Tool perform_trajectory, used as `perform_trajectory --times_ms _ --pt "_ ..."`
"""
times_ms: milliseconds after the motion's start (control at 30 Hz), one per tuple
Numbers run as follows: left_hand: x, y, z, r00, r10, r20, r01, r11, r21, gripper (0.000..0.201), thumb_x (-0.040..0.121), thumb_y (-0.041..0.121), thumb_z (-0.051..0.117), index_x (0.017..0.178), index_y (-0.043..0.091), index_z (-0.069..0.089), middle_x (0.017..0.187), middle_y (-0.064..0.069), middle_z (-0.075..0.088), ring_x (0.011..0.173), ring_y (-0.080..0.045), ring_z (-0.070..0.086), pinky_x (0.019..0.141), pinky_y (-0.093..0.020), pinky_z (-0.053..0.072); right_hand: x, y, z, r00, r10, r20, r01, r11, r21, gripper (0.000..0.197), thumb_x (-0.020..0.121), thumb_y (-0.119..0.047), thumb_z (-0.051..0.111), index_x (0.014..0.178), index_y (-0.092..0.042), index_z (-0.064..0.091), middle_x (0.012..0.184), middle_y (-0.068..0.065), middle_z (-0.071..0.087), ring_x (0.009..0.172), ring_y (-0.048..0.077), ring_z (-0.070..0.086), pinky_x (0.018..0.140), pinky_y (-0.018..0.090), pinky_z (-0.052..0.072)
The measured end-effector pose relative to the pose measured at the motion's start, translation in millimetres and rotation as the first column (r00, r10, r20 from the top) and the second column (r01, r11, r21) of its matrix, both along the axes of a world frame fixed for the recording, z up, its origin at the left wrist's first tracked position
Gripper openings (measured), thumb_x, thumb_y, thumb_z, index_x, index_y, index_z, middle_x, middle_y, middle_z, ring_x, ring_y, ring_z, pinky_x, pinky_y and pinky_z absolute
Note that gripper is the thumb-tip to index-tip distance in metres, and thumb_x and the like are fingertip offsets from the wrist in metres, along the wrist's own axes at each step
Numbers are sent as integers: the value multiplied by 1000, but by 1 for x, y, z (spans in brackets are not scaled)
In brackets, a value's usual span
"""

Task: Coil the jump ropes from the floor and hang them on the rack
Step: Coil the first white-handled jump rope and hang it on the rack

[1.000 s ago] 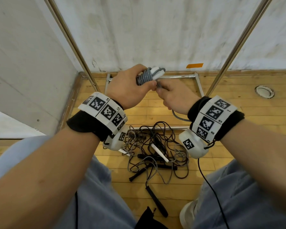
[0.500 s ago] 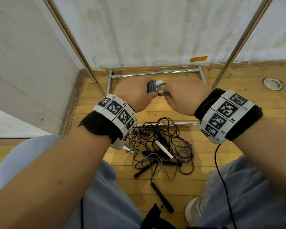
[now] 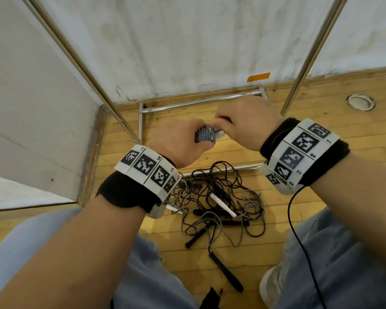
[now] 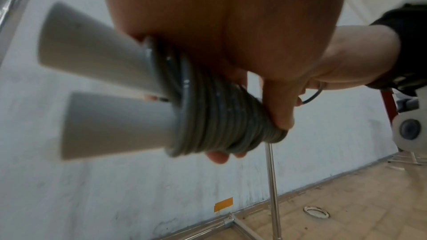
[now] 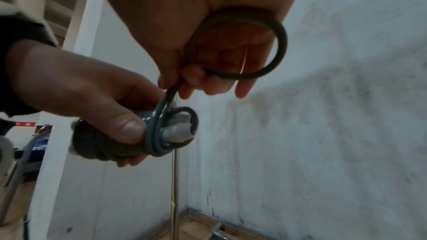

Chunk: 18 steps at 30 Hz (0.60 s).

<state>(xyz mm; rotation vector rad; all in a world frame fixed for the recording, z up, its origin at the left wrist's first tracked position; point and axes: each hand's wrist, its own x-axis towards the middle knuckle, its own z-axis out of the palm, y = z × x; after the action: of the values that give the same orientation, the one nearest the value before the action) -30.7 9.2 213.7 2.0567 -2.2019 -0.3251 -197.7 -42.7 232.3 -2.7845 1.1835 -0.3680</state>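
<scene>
- Up at chest height, the left hand (image 3: 178, 144) wraps its fingers and thumb round a coiled grey jump rope (image 4: 215, 114), so its grip is closed on the bundle.
- Grey cord is wound in tight turns around two pale grey handles (image 4: 101, 98) that lie side by side and stick out of the coil on the side away from the right hand.
- At the other end of the bundle the right hand (image 3: 243, 123) pinches the free tail of the cord (image 5: 235, 46) between thumb and fingertips; its grip is narrow and closed on that tail.
- From the right wrist view, the tail curls in one open loop over the right palm, then runs down to the last turn beside the handle tips (image 5: 177, 130).
- Both hands nearly touch, held in front of the white wall (image 3: 198, 41) and above the wooden floor (image 3: 321, 197).
- Below them, a tangle of black and grey jump ropes (image 3: 218, 204) lies on the floor between the person's knees, with several black handles and one white handle (image 3: 223, 205) among the cords.
- Behind the tangle stands the metal rack (image 3: 201, 101): two slanted uprights rise past the hands, and its base bars rest on the floor against the wall.
- Near the rack, a strip of orange tape (image 3: 258, 77) sits low on the wall, and a round white floor fitting (image 3: 361, 102) lies to the right.
</scene>
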Motion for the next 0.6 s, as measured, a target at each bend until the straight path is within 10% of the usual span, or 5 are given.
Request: perform_trajectory --times_ms 300,500,600 --pt "-9 0 17 966 -8 -257 -18 995 -99 45 69 75 52 82 34 66 60 10 58 60 -7 55 58 -32 46 -9 -17 11 893 -195 405 -15 887 461 26 80 -44 67 63 -25 62 47 -20 53 45 -2 47 44 8 34" --pt "-15 4 37 683 -30 -730 -86 989 -120 18 83 40 68 85 22 68 61 3 63 54 -13 60 52 -40 52 -2 -20 12 620 -479 621 -289 596 749 30 83 -39 65 71 -11 66 68 14 59 63 27 53 63 33 52" --pt "-18 4 38 642 -17 -767 -142 980 -141 20 90 32 65 81 14 63 64 -6 63 53 -19 62 48 -34 52 7 -14 10 521 -582 625 -394 486 781 22 97 -19 50 82 -12 63 54 5 52 49 20 47 57 31 50"
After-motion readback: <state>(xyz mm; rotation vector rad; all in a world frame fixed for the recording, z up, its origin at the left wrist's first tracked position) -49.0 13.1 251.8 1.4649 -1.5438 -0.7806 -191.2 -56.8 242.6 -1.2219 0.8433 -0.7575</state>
